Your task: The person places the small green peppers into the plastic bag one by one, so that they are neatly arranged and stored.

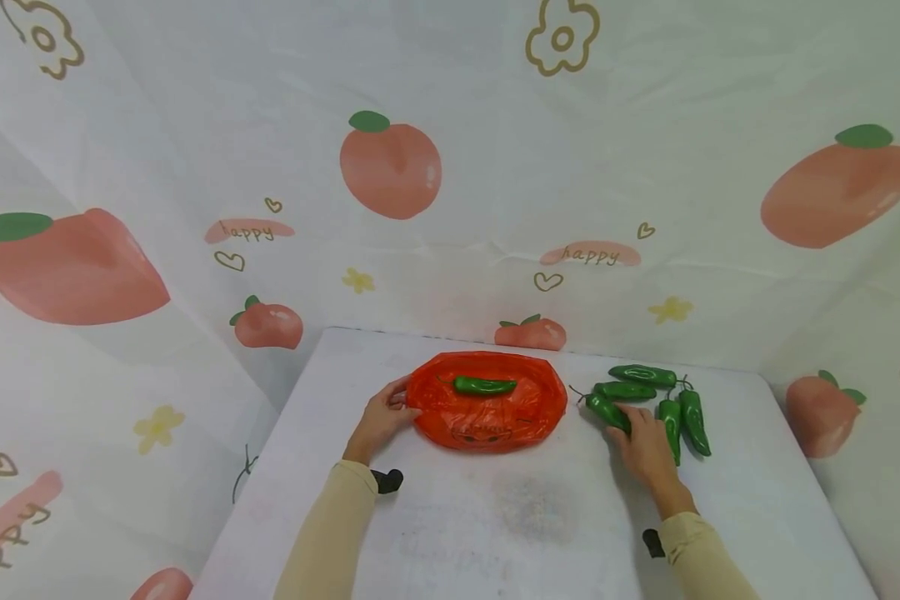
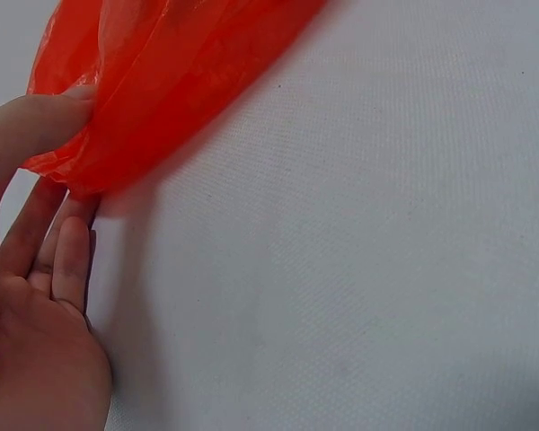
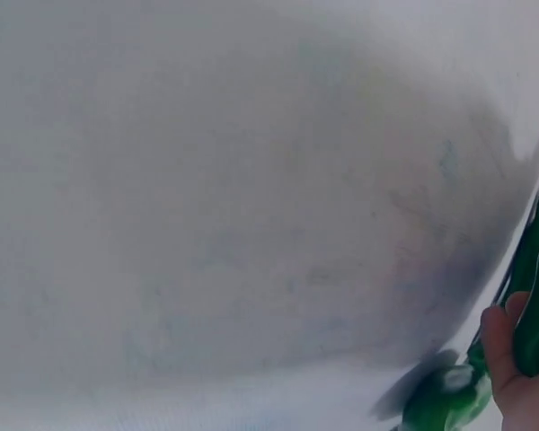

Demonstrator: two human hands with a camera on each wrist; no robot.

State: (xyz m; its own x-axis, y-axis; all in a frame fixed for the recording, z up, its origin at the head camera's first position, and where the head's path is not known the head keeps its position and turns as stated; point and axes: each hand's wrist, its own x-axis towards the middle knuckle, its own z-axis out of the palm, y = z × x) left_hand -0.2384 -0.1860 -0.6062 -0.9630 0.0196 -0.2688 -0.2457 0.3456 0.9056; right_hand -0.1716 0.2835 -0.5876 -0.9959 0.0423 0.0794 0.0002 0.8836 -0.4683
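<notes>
Before fruit-printed cloth [image 1: 450, 283], reached across a white table [image 1: 435, 533].
With the left hand [image 1: 381, 423], pinched the left edge of a red bag [image 1: 495, 417] containing one green pepper [image 1: 486, 386]; to its right, gripped another pepper [image 1: 604, 410] in curled right hand [image 1: 641, 446], near four more peppers [image 1: 643, 376].

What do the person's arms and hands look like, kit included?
The left sleeve and right sleeve are long, plain and beige. The left hand and right hand are ungloved. A small black piece shows beside the left cuff, another beside the right. No cables visible.
</notes>
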